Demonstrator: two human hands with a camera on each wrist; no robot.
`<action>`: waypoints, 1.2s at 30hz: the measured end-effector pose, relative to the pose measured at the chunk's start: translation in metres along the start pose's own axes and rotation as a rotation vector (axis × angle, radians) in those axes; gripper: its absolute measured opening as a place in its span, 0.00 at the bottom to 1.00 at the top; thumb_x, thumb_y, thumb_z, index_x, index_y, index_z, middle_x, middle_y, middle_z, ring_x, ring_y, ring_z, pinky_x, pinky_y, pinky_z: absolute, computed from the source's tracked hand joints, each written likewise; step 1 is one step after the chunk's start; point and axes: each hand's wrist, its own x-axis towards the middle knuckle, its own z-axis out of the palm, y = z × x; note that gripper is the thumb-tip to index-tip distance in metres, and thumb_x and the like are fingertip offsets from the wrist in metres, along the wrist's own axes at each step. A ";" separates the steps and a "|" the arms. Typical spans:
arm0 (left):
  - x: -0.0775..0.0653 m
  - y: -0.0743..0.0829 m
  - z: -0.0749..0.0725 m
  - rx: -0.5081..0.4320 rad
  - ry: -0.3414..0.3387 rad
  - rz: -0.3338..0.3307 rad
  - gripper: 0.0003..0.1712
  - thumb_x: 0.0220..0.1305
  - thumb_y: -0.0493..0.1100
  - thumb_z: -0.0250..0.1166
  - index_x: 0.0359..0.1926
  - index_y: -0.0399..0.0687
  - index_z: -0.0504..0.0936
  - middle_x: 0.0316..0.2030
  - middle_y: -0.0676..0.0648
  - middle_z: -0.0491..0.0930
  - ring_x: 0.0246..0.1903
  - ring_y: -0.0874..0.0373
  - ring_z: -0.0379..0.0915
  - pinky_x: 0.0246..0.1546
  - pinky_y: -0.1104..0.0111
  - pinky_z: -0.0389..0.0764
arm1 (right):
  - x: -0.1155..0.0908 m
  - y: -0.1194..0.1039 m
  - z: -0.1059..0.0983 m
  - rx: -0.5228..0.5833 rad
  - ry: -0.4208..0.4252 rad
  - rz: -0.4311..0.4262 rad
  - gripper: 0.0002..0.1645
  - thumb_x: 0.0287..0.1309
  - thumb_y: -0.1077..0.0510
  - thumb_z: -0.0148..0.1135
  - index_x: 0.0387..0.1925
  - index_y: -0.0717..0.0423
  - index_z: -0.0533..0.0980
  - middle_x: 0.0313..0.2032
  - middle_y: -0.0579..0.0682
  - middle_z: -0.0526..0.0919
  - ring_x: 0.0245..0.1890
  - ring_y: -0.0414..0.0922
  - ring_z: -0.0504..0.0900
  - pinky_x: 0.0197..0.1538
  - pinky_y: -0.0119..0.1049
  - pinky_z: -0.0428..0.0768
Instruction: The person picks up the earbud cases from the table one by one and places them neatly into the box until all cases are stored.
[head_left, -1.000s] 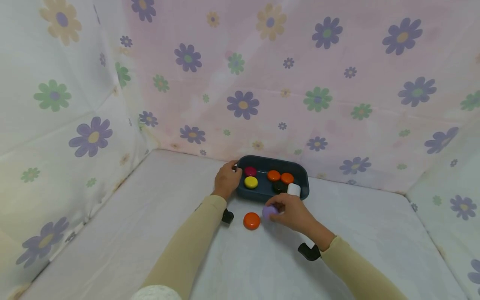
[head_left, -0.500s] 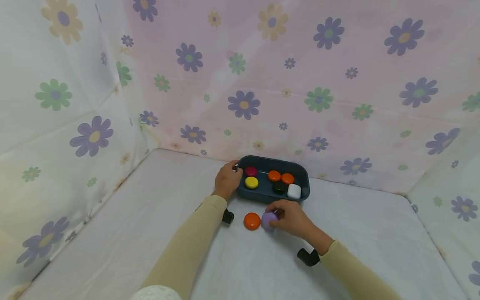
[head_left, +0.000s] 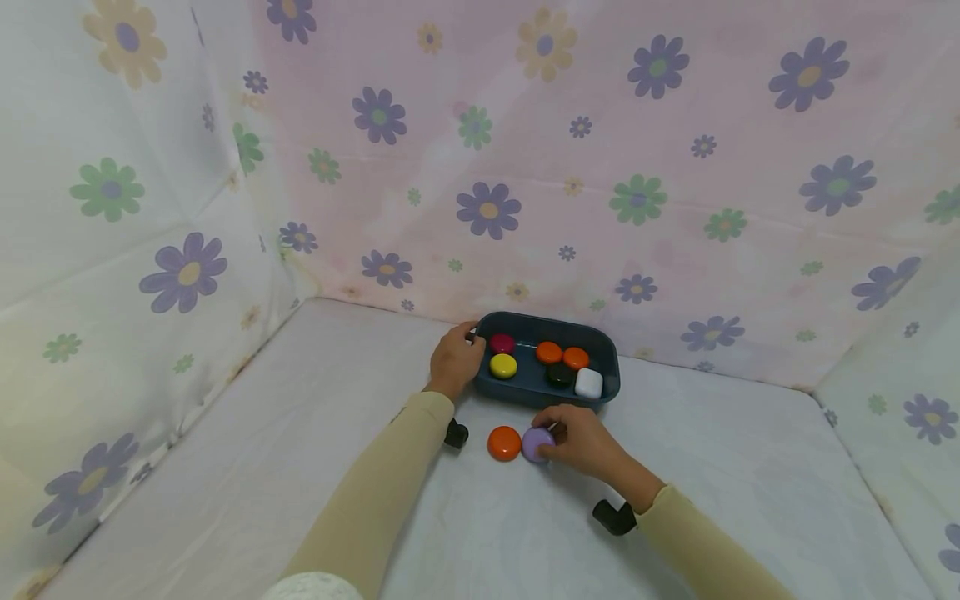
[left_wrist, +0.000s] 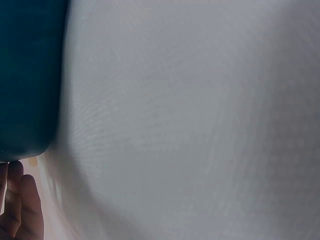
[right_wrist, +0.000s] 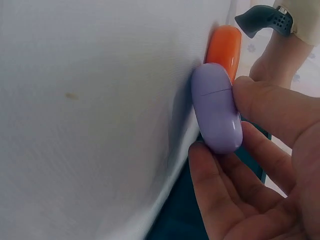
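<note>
My right hand pinches a light purple, rounded disc-shaped case with a fine seam, between thumb and fingers. It stands close to the table, right beside a glossy orange disc of similar shape. At the left end of a dark blue tray, my left hand holds the rim; its fingers show against the tray's outer wall in the left wrist view. Inside the tray lie a crimson disc, a yellow disc, two orange discs, a black piece and a white rounded-square piece.
A white cloth covers the table. Flower-patterned sheets rise behind the tray and at both sides. Black wrist-camera mounts stick out below the hands near the sleeves.
My right hand has drawn the purple case toward me and lowered it beside the orange disc, uncovering the white piece in the tray. The left hand and tray stay put.
</note>
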 end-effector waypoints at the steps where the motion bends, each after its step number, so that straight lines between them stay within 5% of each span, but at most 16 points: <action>1: 0.000 0.000 0.000 -0.001 0.001 0.001 0.26 0.65 0.50 0.54 0.65 0.55 0.72 0.53 0.47 0.79 0.48 0.50 0.73 0.57 0.56 0.74 | 0.000 0.000 0.000 -0.002 -0.001 0.005 0.17 0.48 0.60 0.73 0.43 0.51 0.80 0.42 0.46 0.82 0.37 0.40 0.79 0.43 0.34 0.81; 11: 0.001 -0.001 0.002 -0.014 0.002 0.003 0.26 0.65 0.50 0.54 0.64 0.55 0.73 0.53 0.47 0.79 0.49 0.50 0.73 0.57 0.55 0.73 | 0.001 0.002 0.000 -0.042 -0.003 0.051 0.16 0.49 0.59 0.72 0.43 0.50 0.82 0.41 0.45 0.83 0.36 0.40 0.78 0.41 0.31 0.79; 16: 0.002 -0.002 0.002 -0.015 0.003 0.005 0.27 0.65 0.51 0.54 0.65 0.55 0.72 0.53 0.48 0.79 0.50 0.50 0.73 0.57 0.55 0.73 | -0.001 0.000 -0.002 -0.031 0.017 -0.013 0.16 0.51 0.60 0.70 0.44 0.53 0.82 0.43 0.46 0.83 0.39 0.42 0.80 0.42 0.33 0.81; 29: 0.003 -0.003 0.002 -0.004 0.008 0.013 0.27 0.65 0.51 0.54 0.64 0.55 0.73 0.52 0.47 0.79 0.48 0.50 0.73 0.56 0.56 0.74 | 0.001 -0.005 -0.017 -0.002 0.249 -0.196 0.15 0.51 0.58 0.70 0.43 0.55 0.82 0.40 0.51 0.85 0.38 0.47 0.80 0.40 0.36 0.82; 36: 0.002 -0.002 0.001 0.002 0.007 0.022 0.26 0.65 0.50 0.54 0.64 0.55 0.73 0.52 0.47 0.79 0.48 0.50 0.74 0.56 0.56 0.74 | 0.010 -0.005 -0.030 0.012 0.330 -0.181 0.17 0.51 0.57 0.71 0.44 0.55 0.81 0.43 0.53 0.84 0.40 0.47 0.80 0.44 0.45 0.83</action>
